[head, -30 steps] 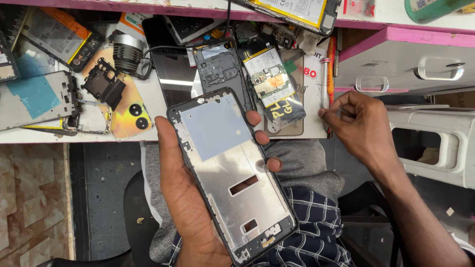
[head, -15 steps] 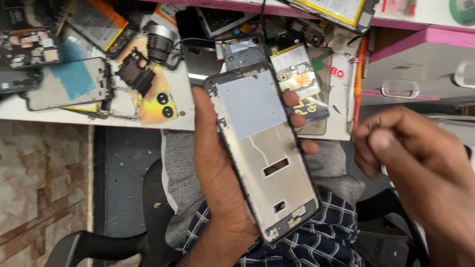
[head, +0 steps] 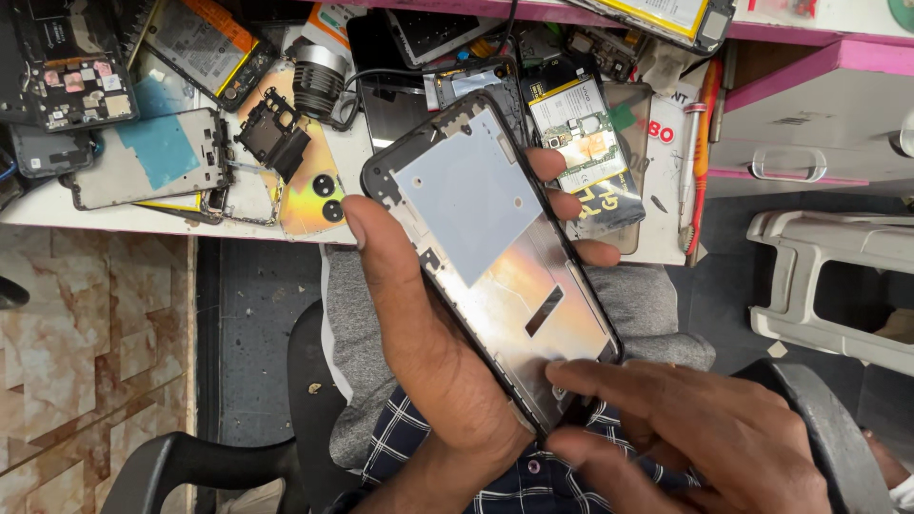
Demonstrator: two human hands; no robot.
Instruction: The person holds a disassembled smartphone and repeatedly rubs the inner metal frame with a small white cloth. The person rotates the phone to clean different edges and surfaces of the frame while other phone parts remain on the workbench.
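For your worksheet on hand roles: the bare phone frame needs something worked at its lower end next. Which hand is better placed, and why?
The right hand, probably. Its fingertips already touch the lower end of the phone frame and hold nothing. The left hand is wrapped around the frame, thumb on one edge, fingers on the other, supporting it.

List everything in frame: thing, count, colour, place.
phone frame: 1, black rim, silver inside, held over the lap
circuit board: 1, green, bench behind the frame
gold back cover: 1, two lens holes, bench edge
opened phone: 1, blue patch, bench left
red screwdriver: 1, bench right
drawer: 1, white with pink edge, upper right
chair: 1, black, bottom left
left hand: grip around the frame
right hand: fingertips on the frame's lower end
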